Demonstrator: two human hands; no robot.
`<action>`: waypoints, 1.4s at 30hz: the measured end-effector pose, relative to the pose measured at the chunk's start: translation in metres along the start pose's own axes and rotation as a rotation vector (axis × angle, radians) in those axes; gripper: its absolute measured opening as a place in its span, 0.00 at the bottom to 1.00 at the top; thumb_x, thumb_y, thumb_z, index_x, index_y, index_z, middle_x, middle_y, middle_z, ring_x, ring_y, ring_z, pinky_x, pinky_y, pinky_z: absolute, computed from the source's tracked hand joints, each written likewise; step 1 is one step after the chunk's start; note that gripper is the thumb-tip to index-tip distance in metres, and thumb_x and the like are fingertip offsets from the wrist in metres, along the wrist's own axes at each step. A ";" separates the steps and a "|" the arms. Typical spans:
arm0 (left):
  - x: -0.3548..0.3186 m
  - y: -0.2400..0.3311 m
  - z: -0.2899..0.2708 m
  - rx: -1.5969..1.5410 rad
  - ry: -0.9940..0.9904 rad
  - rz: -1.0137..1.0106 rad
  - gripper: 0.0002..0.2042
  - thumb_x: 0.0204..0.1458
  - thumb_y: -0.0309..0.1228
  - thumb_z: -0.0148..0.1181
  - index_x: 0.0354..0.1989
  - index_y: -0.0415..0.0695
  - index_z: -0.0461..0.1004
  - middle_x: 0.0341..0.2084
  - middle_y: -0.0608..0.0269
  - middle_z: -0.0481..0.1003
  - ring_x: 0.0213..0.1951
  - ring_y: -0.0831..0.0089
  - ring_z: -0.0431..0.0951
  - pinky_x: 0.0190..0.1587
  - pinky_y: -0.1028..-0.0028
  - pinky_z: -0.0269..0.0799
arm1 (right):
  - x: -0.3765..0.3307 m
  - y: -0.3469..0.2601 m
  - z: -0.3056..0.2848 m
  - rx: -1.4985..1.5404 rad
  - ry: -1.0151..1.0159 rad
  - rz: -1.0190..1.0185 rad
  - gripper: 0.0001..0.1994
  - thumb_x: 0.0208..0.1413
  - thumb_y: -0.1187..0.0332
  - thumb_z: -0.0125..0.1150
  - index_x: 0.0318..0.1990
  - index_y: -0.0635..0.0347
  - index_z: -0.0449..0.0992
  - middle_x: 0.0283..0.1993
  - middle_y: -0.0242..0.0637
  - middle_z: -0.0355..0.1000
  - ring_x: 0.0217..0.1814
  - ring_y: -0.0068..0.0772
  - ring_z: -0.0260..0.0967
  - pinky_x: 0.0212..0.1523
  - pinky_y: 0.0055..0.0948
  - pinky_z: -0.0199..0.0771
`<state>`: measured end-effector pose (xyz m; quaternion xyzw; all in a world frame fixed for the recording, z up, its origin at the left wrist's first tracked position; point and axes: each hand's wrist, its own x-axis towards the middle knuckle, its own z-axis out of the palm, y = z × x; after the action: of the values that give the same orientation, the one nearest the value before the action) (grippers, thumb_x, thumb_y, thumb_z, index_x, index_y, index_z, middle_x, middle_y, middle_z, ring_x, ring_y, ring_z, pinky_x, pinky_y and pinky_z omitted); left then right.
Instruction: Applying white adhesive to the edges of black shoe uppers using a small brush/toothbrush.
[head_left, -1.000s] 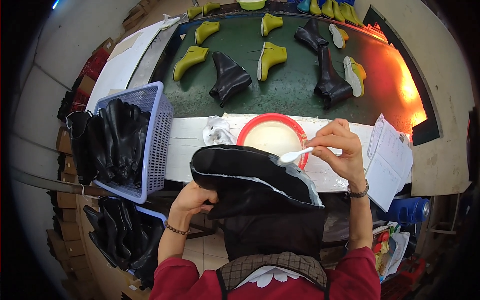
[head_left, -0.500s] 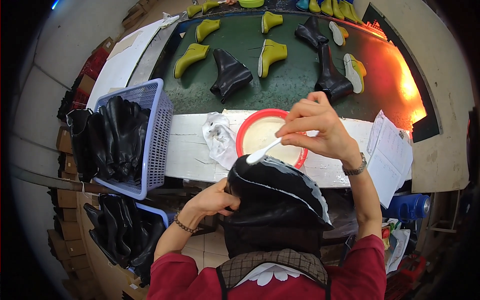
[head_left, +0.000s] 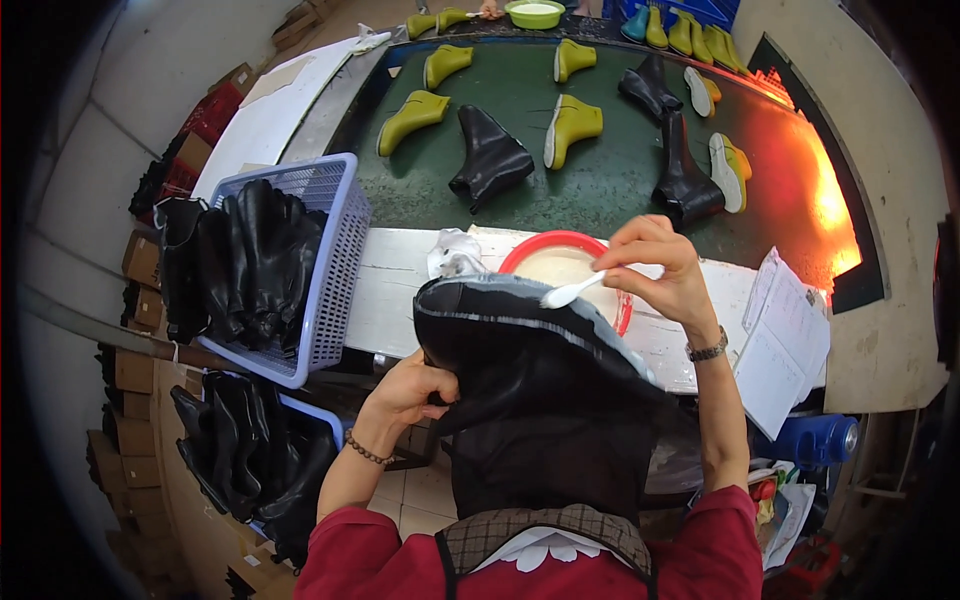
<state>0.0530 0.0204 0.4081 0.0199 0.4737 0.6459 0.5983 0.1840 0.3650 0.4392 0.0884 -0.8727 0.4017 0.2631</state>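
My left hand (head_left: pixel 412 390) is closed on a black boot upper (head_left: pixel 490 335), held tilted in front of me. A pale, wet-looking coating runs along the upper's far edge. My right hand (head_left: pixel 655 268) pinches a small white brush (head_left: pixel 568 292) by its handle, with the head against that coated edge. Just behind the upper stands a red-rimmed bowl (head_left: pixel 548 238) of creamy white liquid, partly hidden by the upper and my right hand. A crumpled white cloth (head_left: pixel 453 254) lies to the bowl's left on the white bench (head_left: pixel 385 275).
Black boot uppers fill a blue basket (head_left: pixel 330 270) at left, with more below it. Yellow boots (head_left: pixel 572 130) and black boots (head_left: pixel 490 155) lie on the green belt (head_left: pixel 400 190) beyond, near a glowing heater (head_left: pixel 815 190). Papers (head_left: pixel 785 340) and a blue flask (head_left: pixel 810 440) are at right.
The brush has moved rightward along the upper's edge, leaving more pale coating behind it on the left. The upper has turned and now covers more of the bowl and cloth. The view has shifted slightly.
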 end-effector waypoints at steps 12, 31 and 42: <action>0.071 0.049 -0.029 -0.391 0.060 0.268 0.05 0.46 0.14 0.54 0.29 0.31 0.77 0.31 0.50 0.80 0.27 0.63 0.78 0.22 0.72 0.72 | -0.153 0.104 0.034 -0.030 0.572 0.485 0.10 0.61 0.70 0.64 0.28 0.66 0.78 0.28 0.33 0.74 0.33 0.23 0.68 0.38 0.27 0.67; 0.506 0.259 -0.029 -0.501 0.161 0.712 0.09 0.54 0.13 0.62 0.43 0.33 0.76 0.42 0.51 0.78 0.50 0.54 0.79 0.52 0.53 0.85 | -0.141 0.091 0.052 -0.249 0.512 0.521 0.09 0.53 0.67 0.66 0.23 0.57 0.80 0.19 0.30 0.67 0.26 0.31 0.64 0.46 0.35 0.59; 0.324 0.271 -0.001 0.849 0.218 0.632 0.44 0.48 0.24 0.69 0.75 0.38 0.54 0.59 0.44 0.73 0.52 0.55 0.80 0.50 0.57 0.79 | -0.150 0.100 0.056 -0.311 0.486 0.555 0.20 0.70 0.67 0.50 0.24 0.65 0.76 0.25 0.35 0.70 0.34 0.32 0.62 0.44 0.36 0.61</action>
<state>-0.2437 0.3215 0.4046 0.3342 0.7234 0.5445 0.2617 0.2531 0.3809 0.2640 -0.2892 -0.8261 0.3301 0.3535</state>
